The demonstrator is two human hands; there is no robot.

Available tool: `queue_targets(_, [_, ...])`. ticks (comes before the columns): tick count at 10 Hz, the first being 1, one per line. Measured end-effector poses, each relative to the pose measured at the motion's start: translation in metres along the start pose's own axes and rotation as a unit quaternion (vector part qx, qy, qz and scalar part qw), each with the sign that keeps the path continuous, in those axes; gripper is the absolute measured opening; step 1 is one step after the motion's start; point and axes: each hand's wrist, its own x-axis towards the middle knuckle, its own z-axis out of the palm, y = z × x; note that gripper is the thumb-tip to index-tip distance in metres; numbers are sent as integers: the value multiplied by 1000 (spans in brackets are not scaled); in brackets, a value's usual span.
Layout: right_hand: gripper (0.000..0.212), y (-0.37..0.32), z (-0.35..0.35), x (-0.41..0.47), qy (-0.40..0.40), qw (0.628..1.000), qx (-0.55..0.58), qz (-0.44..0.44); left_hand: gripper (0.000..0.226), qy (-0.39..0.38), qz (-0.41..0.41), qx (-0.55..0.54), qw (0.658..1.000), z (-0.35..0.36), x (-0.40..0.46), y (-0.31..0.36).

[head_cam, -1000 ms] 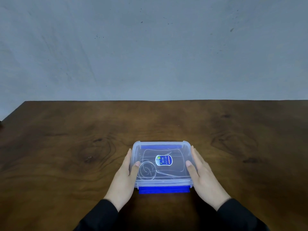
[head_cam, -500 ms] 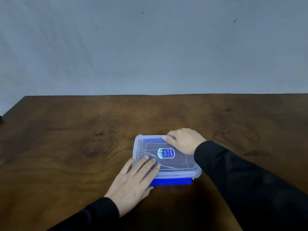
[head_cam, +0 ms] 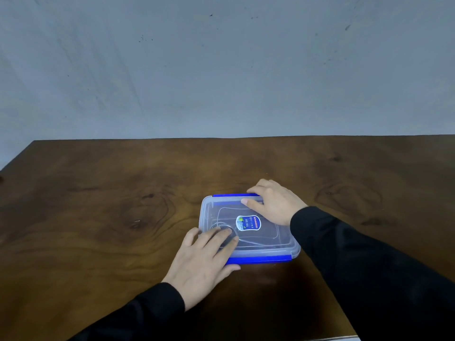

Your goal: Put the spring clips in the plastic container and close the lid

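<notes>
The clear plastic container (head_cam: 278,242) sits on the wooden table with its lid on; a label (head_cam: 248,222) marks the lid's middle. Thin wire spring clips (head_cam: 248,242) show faintly through the lid. My left hand (head_cam: 204,259) lies flat on the lid's near left corner, fingers spread, thumb against the near blue latch (head_cam: 261,260). My right hand (head_cam: 273,201) is curled over the far right edge, fingers over the far blue latch (head_cam: 229,195), thumb on the lid.
The dark wooden table (head_cam: 98,217) reaches a grey wall (head_cam: 221,70) at the back. Its left edge runs diagonally at the far left, and its near right corner shows at the bottom right.
Both hands left the container's sides. The left one went flat onto the lid; the right one reached over to the far edge and now grips the far latch.
</notes>
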Motion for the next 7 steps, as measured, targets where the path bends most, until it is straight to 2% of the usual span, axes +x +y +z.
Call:
queue_targets(3, [47, -1, 0, -1, 13, 999, 50, 4, 50, 69, -99, -117, 986, 14, 7, 8])
queue_targets(6, [42, -1, 2, -3, 19, 999, 38, -4, 47, 73, -127, -163, 976, 19, 4, 14])
queue_targets(7, [39, 2, 3, -10, 102, 992, 65, -35, 41, 69, -147, -243, 956, 9, -3, 12])
